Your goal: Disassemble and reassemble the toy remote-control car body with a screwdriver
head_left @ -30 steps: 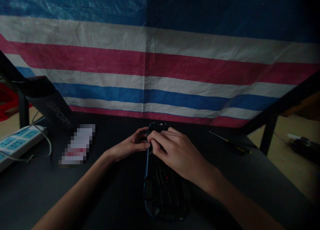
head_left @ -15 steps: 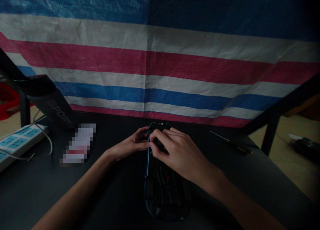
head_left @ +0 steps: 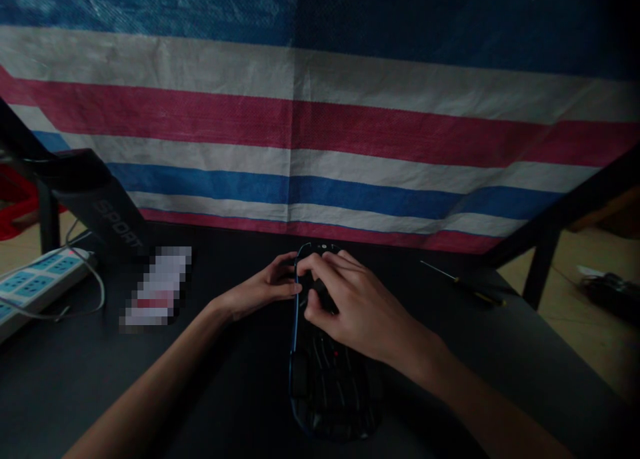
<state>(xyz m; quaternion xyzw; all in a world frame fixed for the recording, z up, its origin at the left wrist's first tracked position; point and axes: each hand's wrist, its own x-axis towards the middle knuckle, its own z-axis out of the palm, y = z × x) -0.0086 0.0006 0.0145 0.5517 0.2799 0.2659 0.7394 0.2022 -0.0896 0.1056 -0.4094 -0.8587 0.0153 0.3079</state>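
A toy car [head_left: 343,379] lies upside down on the dark tabletop, its black underside facing up and a blue body edge showing along the left. My left hand [head_left: 273,280] grips the left side of its far end, thumb and fingers against the edge. Over the far part of the underside is my right hand [head_left: 345,289], its fingers curled onto the car. Its thumb and index finger have a gap between them, and whatever lies under the palm is hidden. A screwdriver [head_left: 465,287] with a black and yellow handle lies to the right.
A white power strip [head_left: 45,279] with a grey cable lies at the left. Beside it are a dark "SPORT" item [head_left: 107,209] and a pixelated card [head_left: 159,286]. A striped tarp [head_left: 290,126] hangs behind the table [head_left: 220,379]; dark frame bars flank it.
My right thumb has moved away from the index finger, widening the gap between them. My left hand and the car stay in place.
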